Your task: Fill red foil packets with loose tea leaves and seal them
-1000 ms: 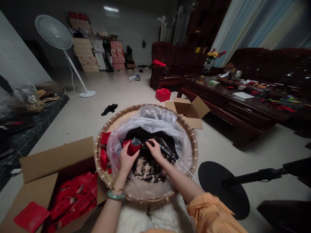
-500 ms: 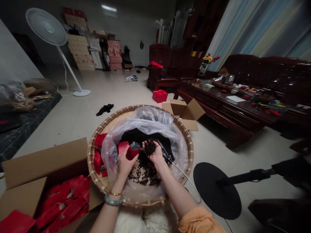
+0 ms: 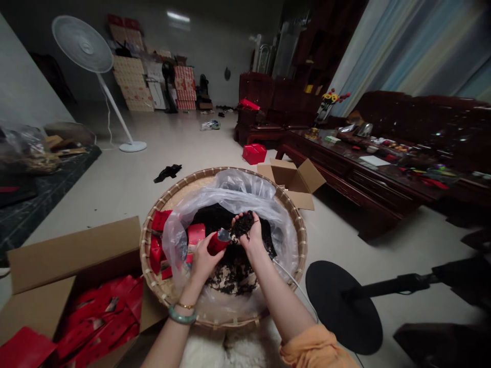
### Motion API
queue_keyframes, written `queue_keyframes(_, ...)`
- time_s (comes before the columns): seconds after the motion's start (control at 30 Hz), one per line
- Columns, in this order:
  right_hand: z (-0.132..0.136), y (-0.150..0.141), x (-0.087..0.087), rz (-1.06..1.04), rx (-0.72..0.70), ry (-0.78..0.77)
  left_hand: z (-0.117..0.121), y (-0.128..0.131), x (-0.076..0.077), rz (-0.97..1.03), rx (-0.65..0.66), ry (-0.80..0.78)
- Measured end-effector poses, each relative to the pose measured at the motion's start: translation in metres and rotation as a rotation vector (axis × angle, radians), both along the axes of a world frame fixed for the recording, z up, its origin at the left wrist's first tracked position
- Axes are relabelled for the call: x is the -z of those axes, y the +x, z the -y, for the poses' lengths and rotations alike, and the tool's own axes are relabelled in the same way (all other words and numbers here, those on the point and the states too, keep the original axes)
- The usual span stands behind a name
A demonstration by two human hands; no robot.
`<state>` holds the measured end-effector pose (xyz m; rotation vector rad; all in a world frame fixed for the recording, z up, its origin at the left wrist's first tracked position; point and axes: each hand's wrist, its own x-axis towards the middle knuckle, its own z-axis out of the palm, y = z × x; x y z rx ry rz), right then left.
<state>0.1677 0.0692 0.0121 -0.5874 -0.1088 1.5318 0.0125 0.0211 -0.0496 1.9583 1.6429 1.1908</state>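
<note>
My left hand (image 3: 204, 258) grips a small red packet (image 3: 217, 245), its silvery mouth tilted toward the right. Cupped just beside that mouth, my right hand (image 3: 251, 236) holds a heap of dark, dry, leaf-like bits (image 3: 243, 224), which look like loose tea. Both hands are over a clear plastic bag (image 3: 176, 225) spread open inside a round woven bamboo tray (image 3: 147, 250). More dark bits (image 3: 233, 268) lie in the bag. Another red packet (image 3: 196, 233) rests behind my left hand, and several more red packets (image 3: 156, 245) lie at the tray's left side.
A cardboard box of red packets (image 3: 103, 312) stands at the lower left. An open carton (image 3: 291, 181) sits beyond the tray, near a dark wooden table (image 3: 345, 174). A round black stand base (image 3: 341, 306) is at the right, a white fan (image 3: 132, 146) at the back left.
My right hand has tilted and closed up more around the dark bits, next to the packet's mouth. The packet in my left hand leans further to the right. The view has shifted slightly.
</note>
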Motion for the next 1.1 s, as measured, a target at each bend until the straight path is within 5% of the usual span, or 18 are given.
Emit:
queue_keyframes(0.23, 0.0, -0.022, -0.019, 0.089, -0.02, 0.085, -0.002, 0.005, -0.002, 0.031, -0.018, -0.027)
queue_keyframes(0.67, 0.004, -0.03, -0.003, 0.427, -0.006, 0.194, -0.002, 0.003, 0.001, 0.069, -0.04, -0.077)
queue_keyframes(0.93, 0.008, -0.028, 0.002, 0.935, 0.107, 0.232, -0.003, 0.003, 0.006, 0.025, -0.046, -0.045)
queue_keyframes(1.1, 0.011, -0.028, -0.002, 0.868, -0.025, 0.326, -0.003, 0.003, 0.007, 0.042, -0.07, -0.067)
